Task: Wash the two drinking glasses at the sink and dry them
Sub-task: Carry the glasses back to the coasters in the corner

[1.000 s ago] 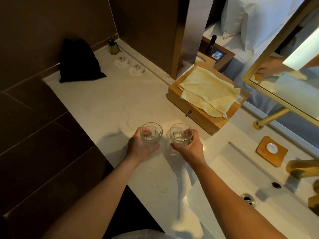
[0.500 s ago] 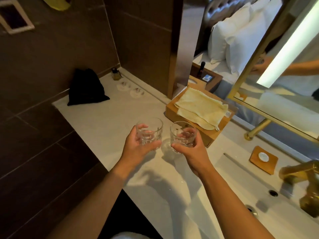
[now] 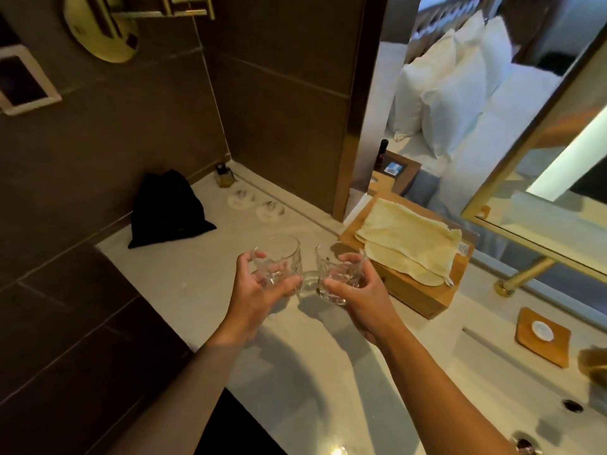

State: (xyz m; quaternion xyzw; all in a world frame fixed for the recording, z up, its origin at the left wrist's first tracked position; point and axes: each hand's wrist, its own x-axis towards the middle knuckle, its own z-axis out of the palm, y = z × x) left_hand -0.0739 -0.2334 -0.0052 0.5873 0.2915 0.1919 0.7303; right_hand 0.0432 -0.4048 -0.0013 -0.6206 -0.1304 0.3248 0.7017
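Two clear drinking glasses are held up above the white counter [image 3: 184,277]. My left hand [image 3: 256,290] grips the left glass [image 3: 282,257] from its near side, thumb under the base. My right hand [image 3: 358,297] grips the right glass [image 3: 335,270], fingers wrapped round its far side. Both glasses tilt slightly and sit close together without touching. A cream towel [image 3: 410,244] lies folded on a wooden box [image 3: 417,293] just right of the glasses. The white sink basin [image 3: 492,399] lies at the lower right.
A black pouch [image 3: 167,208], a small bottle [image 3: 224,175] and two round coasters [image 3: 256,205] sit in the far counter corner. A wooden soap dish [image 3: 542,336] and a gold tap [image 3: 591,366] stand by the basin. A gold-framed mirror [image 3: 542,178] hangs on the right.
Both hands have lifted the glasses off the counter and raised them. The view has tilted upward, showing more of the wall.
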